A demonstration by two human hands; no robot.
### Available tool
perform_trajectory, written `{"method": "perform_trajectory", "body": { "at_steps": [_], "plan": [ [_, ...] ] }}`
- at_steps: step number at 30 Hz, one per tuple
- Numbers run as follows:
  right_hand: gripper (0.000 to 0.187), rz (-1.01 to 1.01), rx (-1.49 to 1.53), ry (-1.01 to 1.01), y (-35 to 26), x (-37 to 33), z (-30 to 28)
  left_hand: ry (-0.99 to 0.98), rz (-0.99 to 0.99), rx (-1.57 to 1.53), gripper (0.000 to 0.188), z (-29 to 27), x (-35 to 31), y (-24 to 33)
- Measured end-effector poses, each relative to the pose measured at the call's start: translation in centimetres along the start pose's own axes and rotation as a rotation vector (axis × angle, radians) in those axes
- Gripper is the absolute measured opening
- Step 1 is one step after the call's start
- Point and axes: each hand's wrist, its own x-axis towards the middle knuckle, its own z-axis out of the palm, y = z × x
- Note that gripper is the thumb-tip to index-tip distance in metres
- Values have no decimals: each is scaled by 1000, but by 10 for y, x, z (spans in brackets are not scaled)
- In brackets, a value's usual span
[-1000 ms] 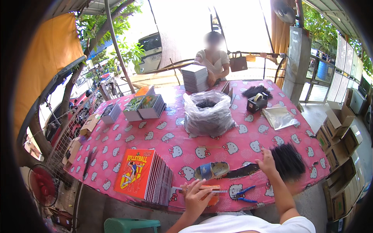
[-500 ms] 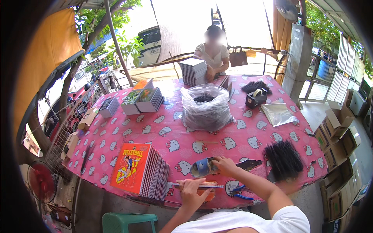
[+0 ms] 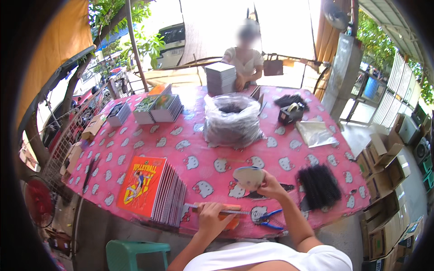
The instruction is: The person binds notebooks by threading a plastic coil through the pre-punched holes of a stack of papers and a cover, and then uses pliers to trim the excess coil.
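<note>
My left hand (image 3: 211,221) is closed round a thin spiral-type notebook (image 3: 236,212) with orange on it, held at the table's near edge. In my right hand (image 3: 270,186) is a rounded, pale cup-like object (image 3: 247,177) with bluish marks, raised just above the table; its exact kind is unclear. Blue-handled pliers (image 3: 271,222) lie spread to the right of the notebook. A tall stack of orange-covered notebooks (image 3: 142,187) stands left of my left hand. Right of my right hand lies a bundle of black binding coils (image 3: 320,186).
A clear plastic bag (image 3: 233,131) of black material stands mid-table. Behind it, a person (image 3: 246,65) sits by a grey-edged stack (image 3: 220,80). A tape dispenser (image 3: 290,114), clear plastic sleeves (image 3: 316,133) and more notebooks (image 3: 158,108) lie around. A green stool (image 3: 135,246) stands below.
My right hand has turned the cup-like object, so its pale round face shows, and moved it slightly away from the notebook. My left hand keeps its hold. The whole view has shifted a little.
</note>
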Motion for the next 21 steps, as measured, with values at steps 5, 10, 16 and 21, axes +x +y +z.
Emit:
{"method": "perform_trajectory", "body": {
  "at_steps": [5, 10, 16, 21],
  "plan": [
    [49, -185, 149, -114, 65, -16, -29, 45, 6, -64, 30, 9, 11, 12],
    [57, -224, 760, -344, -24, -23, -6, 63, 8, -57, 30, 0, 12, 7],
    [49, -195, -54, -281, -30, -6, -6, 78, -57, -84, 30, 0, 12, 1],
    [41, -43, -201, -298, -34, 7, 6, 88, -124, -61, 31, 1, 24, -6]
  ]
}}
